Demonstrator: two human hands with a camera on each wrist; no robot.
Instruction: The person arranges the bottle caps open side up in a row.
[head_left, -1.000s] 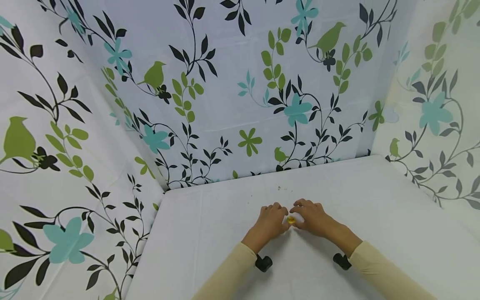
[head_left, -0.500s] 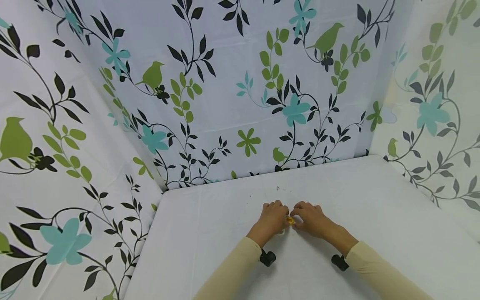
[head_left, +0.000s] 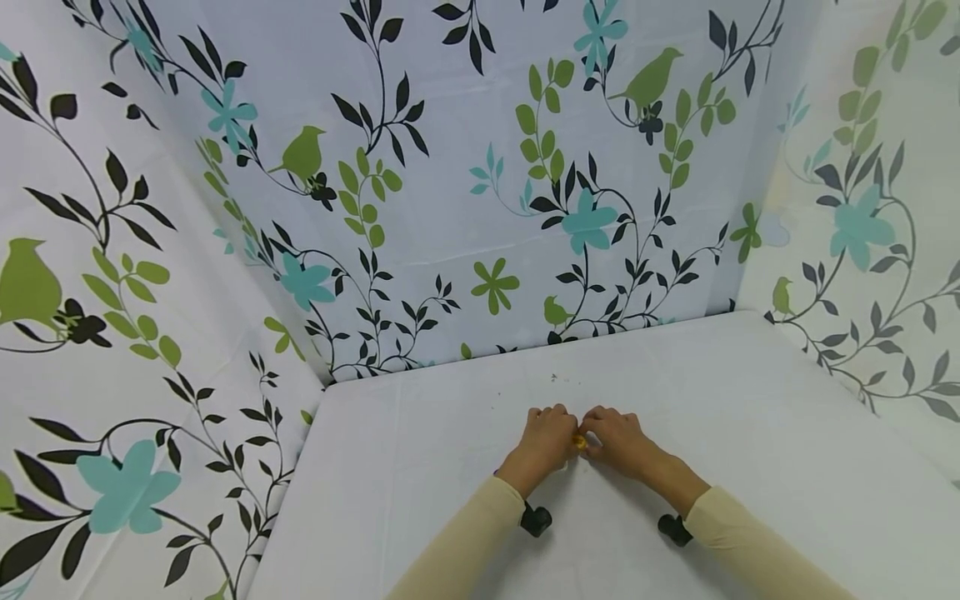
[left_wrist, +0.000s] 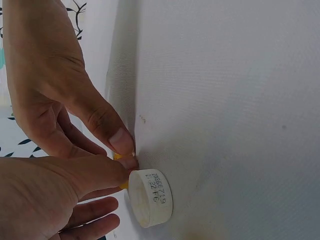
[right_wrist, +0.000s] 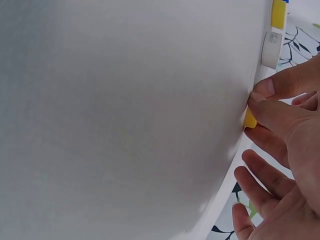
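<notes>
Both hands meet above the white tabletop around a small yellow piece (head_left: 580,442), whose exact kind is hidden by fingers. In the left wrist view, the thumb tips of my left hand (left_wrist: 45,195) and right hand (left_wrist: 55,80) come together at the yellow piece, pinching it from both sides. The right wrist view has the yellow piece (right_wrist: 250,117) between my right hand's (right_wrist: 295,135) thumb and forefinger, its other fingers loosely bent. Beside the left thumb stands a short white round cap (left_wrist: 162,197) on its edge, with dark printed characters.
Another yellow piece (right_wrist: 278,15) with a bit of blue shows beyond the cap in the right wrist view. Small brown specks (head_left: 555,377) lie on the white table (head_left: 420,450) past the hands. Patterned cloth (head_left: 450,192) hangs around the back and sides.
My left hand has shifted slightly right, closer to my right hand, and the fingers of both now close more tightly around the yellow piece. The head view has drifted slightly.
</notes>
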